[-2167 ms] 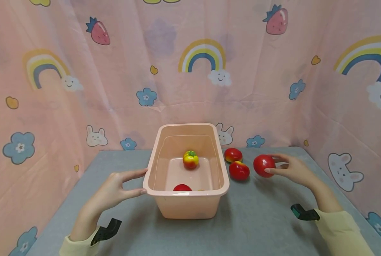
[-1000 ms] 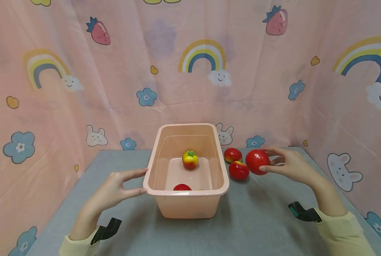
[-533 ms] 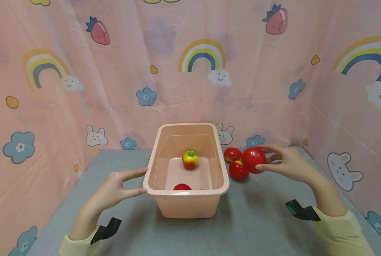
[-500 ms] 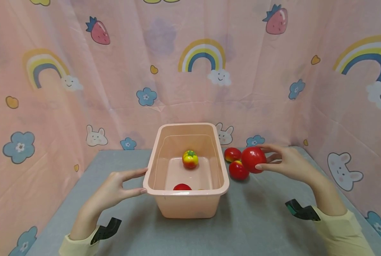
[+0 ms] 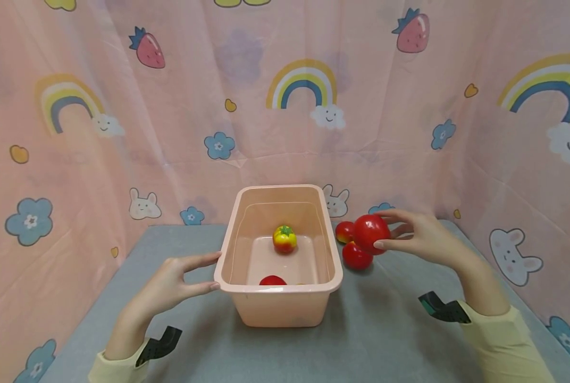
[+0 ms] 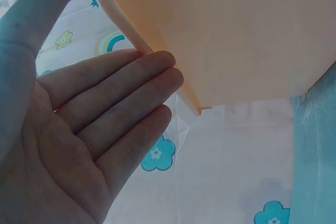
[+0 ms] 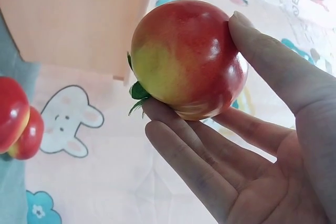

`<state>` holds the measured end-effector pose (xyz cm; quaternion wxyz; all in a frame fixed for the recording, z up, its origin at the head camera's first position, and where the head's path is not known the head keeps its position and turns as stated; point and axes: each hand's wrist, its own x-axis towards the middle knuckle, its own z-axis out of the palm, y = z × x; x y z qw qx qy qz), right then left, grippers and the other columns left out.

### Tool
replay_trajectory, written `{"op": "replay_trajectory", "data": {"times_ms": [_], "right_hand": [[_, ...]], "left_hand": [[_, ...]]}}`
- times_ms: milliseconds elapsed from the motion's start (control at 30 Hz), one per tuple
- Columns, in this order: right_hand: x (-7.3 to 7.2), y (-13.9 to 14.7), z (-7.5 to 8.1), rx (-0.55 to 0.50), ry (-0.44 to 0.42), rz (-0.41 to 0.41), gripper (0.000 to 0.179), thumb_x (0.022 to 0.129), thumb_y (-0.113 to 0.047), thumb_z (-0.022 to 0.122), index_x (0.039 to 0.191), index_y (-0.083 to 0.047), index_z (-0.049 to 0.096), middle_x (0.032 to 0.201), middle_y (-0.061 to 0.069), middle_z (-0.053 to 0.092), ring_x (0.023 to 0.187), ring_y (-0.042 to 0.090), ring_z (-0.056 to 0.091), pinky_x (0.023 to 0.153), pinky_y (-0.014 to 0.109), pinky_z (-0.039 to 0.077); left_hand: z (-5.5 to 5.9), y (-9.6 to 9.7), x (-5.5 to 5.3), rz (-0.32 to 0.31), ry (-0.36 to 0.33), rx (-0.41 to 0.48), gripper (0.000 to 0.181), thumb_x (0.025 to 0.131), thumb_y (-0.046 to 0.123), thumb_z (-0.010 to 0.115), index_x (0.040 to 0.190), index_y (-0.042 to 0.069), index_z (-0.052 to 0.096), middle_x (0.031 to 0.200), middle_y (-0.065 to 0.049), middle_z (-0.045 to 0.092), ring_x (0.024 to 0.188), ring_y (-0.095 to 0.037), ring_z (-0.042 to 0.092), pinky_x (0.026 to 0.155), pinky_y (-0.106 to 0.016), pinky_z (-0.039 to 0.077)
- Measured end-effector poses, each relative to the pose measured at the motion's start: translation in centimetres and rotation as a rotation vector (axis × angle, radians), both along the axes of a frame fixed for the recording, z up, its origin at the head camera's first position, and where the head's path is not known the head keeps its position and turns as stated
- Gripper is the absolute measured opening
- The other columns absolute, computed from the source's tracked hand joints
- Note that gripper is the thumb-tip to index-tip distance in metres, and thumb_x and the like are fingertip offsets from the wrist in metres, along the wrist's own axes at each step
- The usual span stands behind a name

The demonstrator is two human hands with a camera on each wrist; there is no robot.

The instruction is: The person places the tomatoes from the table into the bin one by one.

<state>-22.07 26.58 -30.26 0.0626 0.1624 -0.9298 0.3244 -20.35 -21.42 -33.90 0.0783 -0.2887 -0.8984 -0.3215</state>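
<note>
My right hand [image 5: 421, 236] pinches a red tomato [image 5: 371, 234] between thumb and fingers, off the table and right of the bin. In the right wrist view the tomato [image 7: 184, 59] shows a yellowish patch and green leaves at its stem end. My left hand [image 5: 172, 282] touches the left rim of the pink plastic bin [image 5: 285, 308] with fingertips and thumb. Its fingers lie straight along the rim in the left wrist view. Inside the bin sits a yellow-and-red tomato [image 5: 284, 239]. A red fruit [image 5: 273, 280] is mostly hidden behind the near wall.
Two more red fruits, a rear one [image 5: 344, 232] and a front one [image 5: 357, 256], lie on the grey table [image 5: 385, 330] beside the bin's right wall. A pink patterned curtain [image 5: 179, 133] hangs behind and at the sides.
My right hand has carried the tomato left and slightly up, toward the bin; it now partly covers the rear red fruit. The left hand and the bin have stayed put.
</note>
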Motion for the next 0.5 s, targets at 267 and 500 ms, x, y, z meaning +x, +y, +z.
{"op": "replay_trajectory", "data": {"times_ms": [267,500], "right_hand": [[-0.2,-1.1,0.8,0.015,-0.015,-0.001,0.072,0.075,-0.042,0.078,0.134,-0.011,0.050,0.122,0.016,0.060,0.098,0.031,0.064,0.073,0.041,0.059],[-0.8,-2.0,1.3,0.026,-0.019,0.012,0.075,0.073,-0.048,0.078,0.134,-0.014,0.050,0.125,0.015,0.059,0.101,0.031,0.063,0.072,0.041,0.059]], "left_hand": [[0.1,0.0,0.0,-0.005,0.001,-0.001,0.058,0.078,0.043,0.074,0.128,0.016,0.062,0.124,0.006,0.063,0.116,-0.014,0.060,0.094,-0.041,0.050],[0.1,0.0,0.0,-0.005,0.012,-0.008,0.057,0.078,0.043,0.074,0.127,0.016,0.062,0.124,0.006,0.064,0.116,-0.013,0.060,0.094,-0.040,0.050]]}}
